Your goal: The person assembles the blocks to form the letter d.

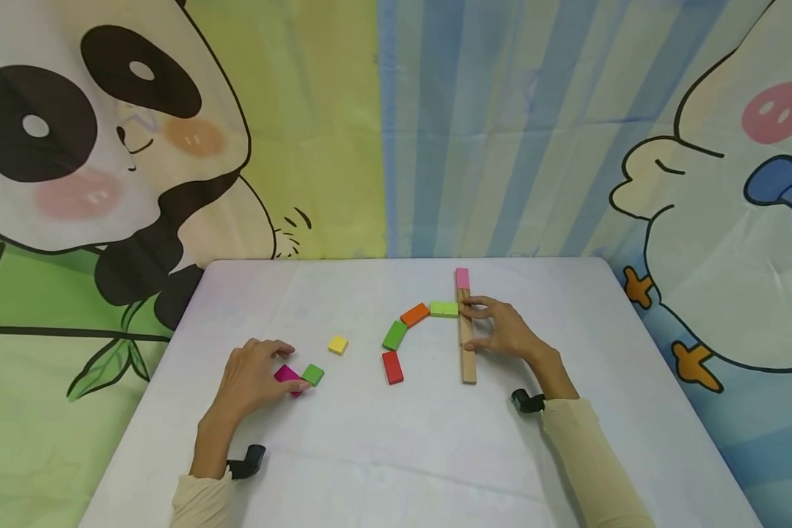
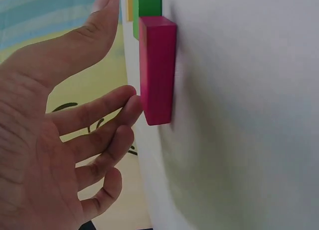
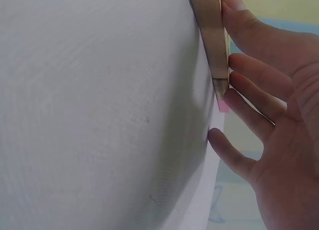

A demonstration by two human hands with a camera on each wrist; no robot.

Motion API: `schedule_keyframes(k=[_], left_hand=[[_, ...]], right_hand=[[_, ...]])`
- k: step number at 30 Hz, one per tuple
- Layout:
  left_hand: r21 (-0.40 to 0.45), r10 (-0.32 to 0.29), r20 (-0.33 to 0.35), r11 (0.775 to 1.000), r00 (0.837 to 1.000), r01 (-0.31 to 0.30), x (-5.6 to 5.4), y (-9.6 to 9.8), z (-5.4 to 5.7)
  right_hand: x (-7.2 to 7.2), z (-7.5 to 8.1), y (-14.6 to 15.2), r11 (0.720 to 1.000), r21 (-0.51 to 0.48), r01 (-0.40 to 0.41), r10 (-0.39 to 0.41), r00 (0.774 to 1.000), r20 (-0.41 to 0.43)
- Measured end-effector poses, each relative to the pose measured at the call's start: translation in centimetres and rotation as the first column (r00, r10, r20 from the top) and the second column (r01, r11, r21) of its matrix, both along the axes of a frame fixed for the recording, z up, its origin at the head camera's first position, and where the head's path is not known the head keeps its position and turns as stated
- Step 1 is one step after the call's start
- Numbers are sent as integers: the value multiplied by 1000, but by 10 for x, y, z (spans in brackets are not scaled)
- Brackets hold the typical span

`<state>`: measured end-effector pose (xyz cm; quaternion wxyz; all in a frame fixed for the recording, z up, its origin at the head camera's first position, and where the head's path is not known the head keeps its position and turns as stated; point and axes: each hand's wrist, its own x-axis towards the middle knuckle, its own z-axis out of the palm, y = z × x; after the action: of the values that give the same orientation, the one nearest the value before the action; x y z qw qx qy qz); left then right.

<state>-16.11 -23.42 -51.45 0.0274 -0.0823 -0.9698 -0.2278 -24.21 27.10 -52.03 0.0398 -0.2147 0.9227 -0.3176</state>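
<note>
A magenta block (image 1: 287, 373) lies under my left hand (image 1: 254, 374), partly covered by the thumb in the head view. In the left wrist view the fingers spread loosely beside this block, with the thumb raised apart from them. A small green block (image 1: 313, 375) lies just past the magenta one. My right hand (image 1: 504, 330) rests its fingertips along a row of natural wood blocks (image 1: 468, 359). At the far end of that row sits a pink block (image 1: 462, 278). In the right wrist view the fingers are extended and lie against the wood.
A yellow block (image 1: 338, 345) lies alone between the hands. A curved line of red (image 1: 392, 367), green (image 1: 394, 335), orange (image 1: 415, 315) and light green (image 1: 444, 309) blocks runs up to the wood row. All lie on a white table (image 1: 396, 469) before a cartoon-printed curtain (image 1: 330, 132).
</note>
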Motion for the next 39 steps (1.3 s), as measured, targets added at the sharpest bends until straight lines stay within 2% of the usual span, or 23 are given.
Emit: schedule_keyframes(k=[9, 16, 20, 31, 36, 39], left_hand=[[-45, 80, 27, 996, 996, -79, 15, 1, -10], [-51, 129, 39, 991, 991, -127, 30, -7, -6], [-48, 129, 44, 991, 991, -127, 35, -11, -6], [-46, 137, 2, 990, 991, -137, 43, -12, -8], [-21, 115, -12, 993, 993, -115, 51, -3, -5], [-13, 102, -24, 995, 994, -103, 55, 9, 2]], right_hand=[[-1, 0, 0, 1000, 3, 0, 0, 1000, -15], [-3, -3, 0, 1000, 5, -14, 14, 1000, -18], [-3, -3, 1, 1000, 6, -8, 8, 1000, -9], [-7, -6, 4, 1000, 1, 9, -9, 1000, 15], [-5, -4, 4, 1000, -6, 1, -1, 1000, 15], [-4, -4, 3, 1000, -9, -4, 4, 1000, 12]])
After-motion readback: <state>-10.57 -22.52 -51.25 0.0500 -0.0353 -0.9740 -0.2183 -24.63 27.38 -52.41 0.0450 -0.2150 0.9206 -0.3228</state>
